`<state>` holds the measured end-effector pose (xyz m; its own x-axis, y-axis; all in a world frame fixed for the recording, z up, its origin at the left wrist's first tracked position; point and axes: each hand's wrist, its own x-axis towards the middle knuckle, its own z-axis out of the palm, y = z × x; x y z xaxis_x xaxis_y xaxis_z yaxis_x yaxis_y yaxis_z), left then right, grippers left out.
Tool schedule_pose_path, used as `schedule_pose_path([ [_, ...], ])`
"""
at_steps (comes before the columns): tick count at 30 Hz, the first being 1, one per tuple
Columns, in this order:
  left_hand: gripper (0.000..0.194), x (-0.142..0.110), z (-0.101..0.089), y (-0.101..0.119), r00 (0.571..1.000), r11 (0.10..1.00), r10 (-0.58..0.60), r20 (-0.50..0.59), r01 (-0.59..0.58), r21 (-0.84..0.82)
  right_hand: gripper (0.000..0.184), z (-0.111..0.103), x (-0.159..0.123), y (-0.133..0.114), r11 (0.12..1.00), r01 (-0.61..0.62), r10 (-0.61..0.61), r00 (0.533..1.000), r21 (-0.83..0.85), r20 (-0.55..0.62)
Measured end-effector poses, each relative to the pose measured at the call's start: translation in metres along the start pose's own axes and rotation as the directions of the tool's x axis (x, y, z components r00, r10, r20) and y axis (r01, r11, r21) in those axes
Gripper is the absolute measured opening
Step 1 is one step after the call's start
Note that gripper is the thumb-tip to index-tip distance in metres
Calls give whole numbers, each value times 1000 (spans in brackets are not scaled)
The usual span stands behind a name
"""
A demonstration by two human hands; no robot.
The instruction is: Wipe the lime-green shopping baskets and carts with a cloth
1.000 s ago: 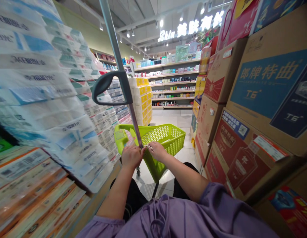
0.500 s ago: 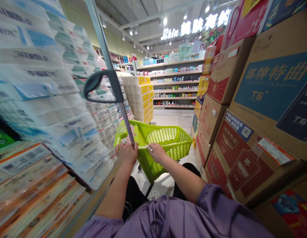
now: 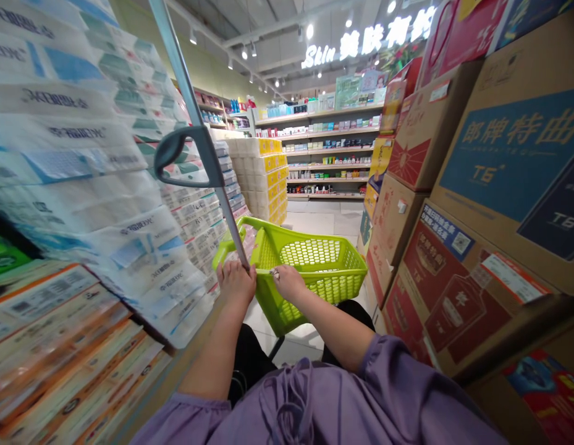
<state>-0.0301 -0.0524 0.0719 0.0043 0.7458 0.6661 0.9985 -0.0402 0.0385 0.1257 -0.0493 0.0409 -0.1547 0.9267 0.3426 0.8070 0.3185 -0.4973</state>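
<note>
A lime-green shopping cart [image 3: 293,312] with perforated basket walls stands in front of my legs, turned to the right. My left hand [image 3: 237,281] is closed over the near edge of the cart, beside the lower end of a metal pole [image 3: 189,93]. A dark grey loop handle [image 3: 194,133] is fixed on that pole, which leans up to the left. My right hand [image 3: 287,283] is closed at the cart's near rim, right of the left hand. Something small and pale shows at its fingertips, too small to make out.
Wrapped tissue packs [image 3: 68,123] are piled high on the left, above striped cartons [image 3: 59,352]. Cardboard boxes [image 3: 509,142] form a wall on the right. Ahead, yellow-and-white packs [image 3: 259,179] stand before stocked shelves [image 3: 330,145]. Pale floor tiles [image 3: 314,216] run between.
The cart's basket has swung slightly to the right. The pole and both hands have shifted a little left in view. Both hands keep their hold at the cart.
</note>
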Motion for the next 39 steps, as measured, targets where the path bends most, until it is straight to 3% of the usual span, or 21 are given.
schedule_pose_path([
  [5, 55, -1, 2, 4, 1000, 996, -21, -13, 19, -87, 23, -2, -4, 21, 999, 12, -13, 1000, -30, -19],
  [9, 64, -7, 8, 8, 989, 991, -66, -136, 50, -121, 25, -8, -9, 40, 992, -103, 102, 995, -73, -24],
  [12, 64, -17, 13, 17, 983, 994, 29, -183, -48, -103, 23, -7, -12, 43, 990, -111, 108, 993, -86, -41],
  [14, 57, -23, 16, 25, 970, 967, 224, -97, -233, -98, 22, -5, -14, 43, 994, -75, 70, 996, -83, -55],
  [16, 51, -27, 17, 33, 917, 913, 396, 49, -388, -125, 23, -4, -15, 46, 997, -32, 28, 998, -76, -57],
  [18, 48, -27, 18, 38, 875, 888, 456, 162, -437, -144, 24, -5, -17, 52, 997, -22, 18, 998, -74, -52],
  [24, 47, -23, 18, 47, 892, 923, 384, 237, -369, -106, 23, -3, -14, 60, 990, -108, 102, 992, -93, -72],
  [29, 49, -21, 19, 45, 899, 934, 358, 252, -347, -87, 26, -6, -16, 70, 996, -43, 38, 997, -76, -72],
  [34, 47, -19, 24, 43, 912, 949, 313, 263, -307, -64, 26, -7, -18, 82, 986, -136, 129, 989, -100, -79],
  [39, 47, -15, 26, 38, 921, 955, 295, 256, -290, -58, 35, -3, -17, 85, 998, -41, 37, 996, -48, -83],
])
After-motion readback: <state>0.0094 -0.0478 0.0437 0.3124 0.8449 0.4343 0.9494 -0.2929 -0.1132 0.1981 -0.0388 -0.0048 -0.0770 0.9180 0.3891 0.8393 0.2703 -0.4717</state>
